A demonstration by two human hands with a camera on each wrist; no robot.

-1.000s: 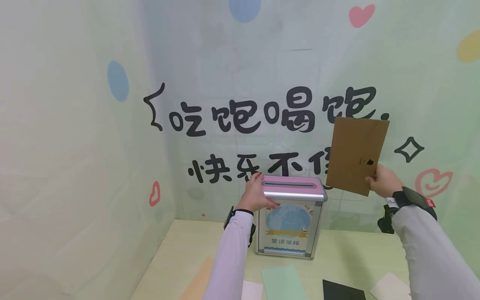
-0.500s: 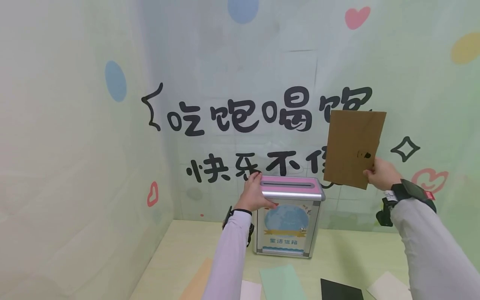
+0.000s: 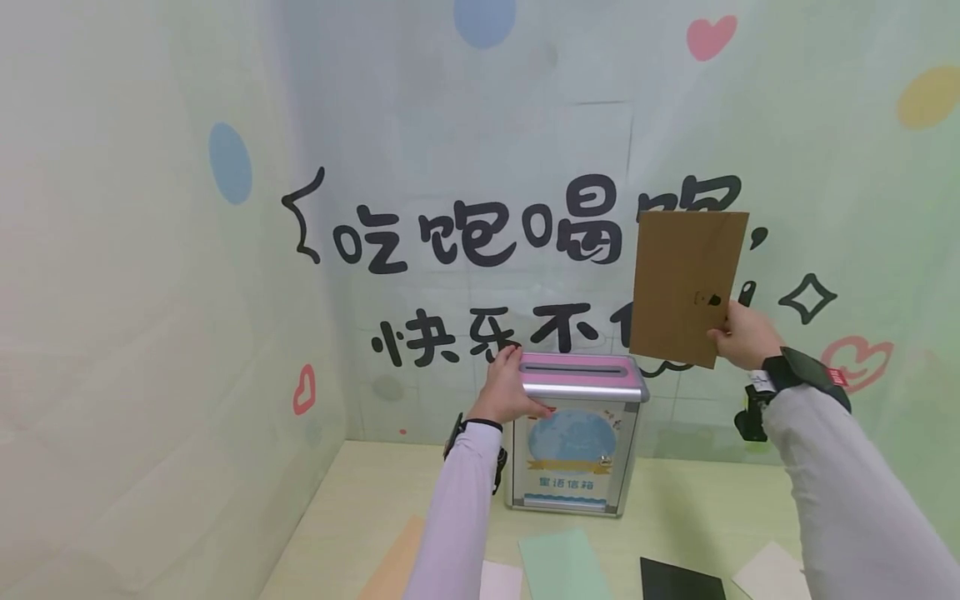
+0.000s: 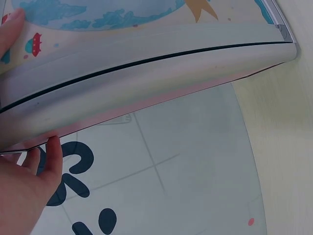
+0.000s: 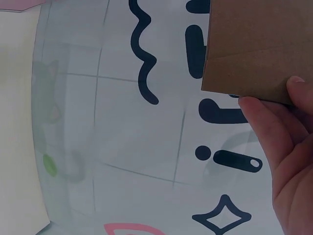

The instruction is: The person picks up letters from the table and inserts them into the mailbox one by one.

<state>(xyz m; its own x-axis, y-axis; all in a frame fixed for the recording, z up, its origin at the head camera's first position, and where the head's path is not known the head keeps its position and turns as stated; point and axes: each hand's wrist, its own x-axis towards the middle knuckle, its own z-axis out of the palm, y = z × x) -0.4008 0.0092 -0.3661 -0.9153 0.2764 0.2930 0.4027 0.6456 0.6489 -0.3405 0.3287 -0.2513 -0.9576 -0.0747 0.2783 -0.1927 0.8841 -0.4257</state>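
A brown kraft envelope is held upright in the air by my right hand, which pinches its right edge low down. In the right wrist view the thumb lies over the envelope with fingers behind. A metal-edged letter box with a pink top stands on the table, its slot facing up. My left hand grips the top left corner of this box, thumb on the front. From the left wrist, the fingertips touch the top. The envelope's bottom edge is above and right of the slot.
On the pale table lie an orange sheet, a pink sheet, a green sheet, a black one and a white one. A decorated wall with large black writing rises right behind the box.
My right hand has moved the envelope left and somewhat up, closer to above the box. The left hand keeps its grip on the box, which has not moved.
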